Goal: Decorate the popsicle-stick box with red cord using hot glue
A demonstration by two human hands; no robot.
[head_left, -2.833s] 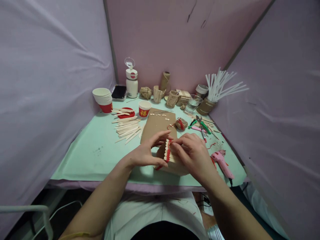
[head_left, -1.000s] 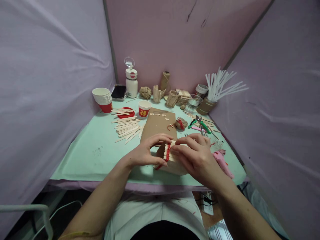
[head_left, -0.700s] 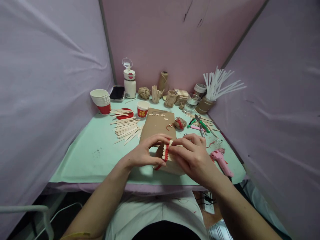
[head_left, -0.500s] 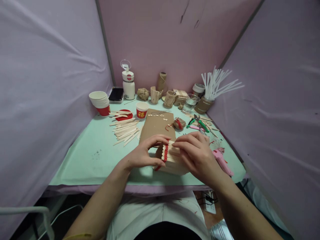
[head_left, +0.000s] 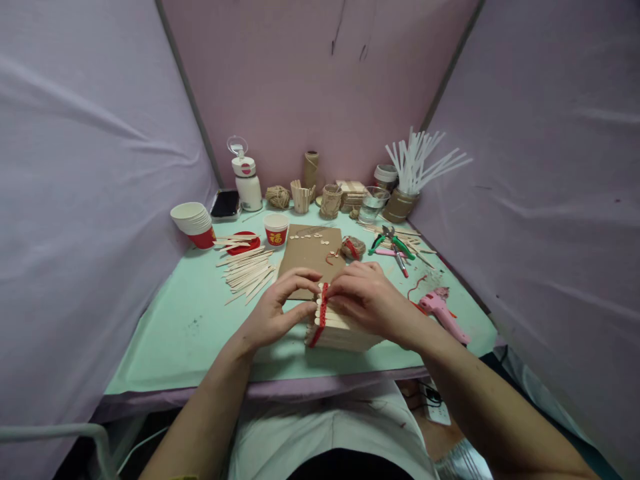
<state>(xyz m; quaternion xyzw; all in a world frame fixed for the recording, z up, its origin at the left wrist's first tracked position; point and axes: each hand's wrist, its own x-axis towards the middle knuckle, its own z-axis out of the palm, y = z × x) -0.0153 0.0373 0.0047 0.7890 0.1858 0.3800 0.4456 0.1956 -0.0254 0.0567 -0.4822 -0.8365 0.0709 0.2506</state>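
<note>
A box built of wooden craft sticks (head_left: 350, 340) lies close to the table's front edge, its rounded stick ends pointing left. Across those ends runs a red braided cord (head_left: 320, 323), which continues down the front face. My left hand (head_left: 277, 307) curves around the left end of the box, fingertips at the top far corner and thumb lower at the near side. From the right, my right hand (head_left: 367, 297) reaches over the top, its thumb and fingers pinched together at the cord; the fingertips partly hide it.
Behind the box lies a cardboard sheet (head_left: 305, 257) with small wood pieces. Loose craft sticks (head_left: 249, 272) and a red paper cup (head_left: 277, 230) are on the left. Green-handled pliers (head_left: 393, 243) and a pink glue gun (head_left: 443, 313) lie right; glue sticks (head_left: 417, 163) stand behind.
My right hand has moved left onto the cord at the top of the box. My left thumb has shifted up from the lower front. The camera view has turned slightly right.
</note>
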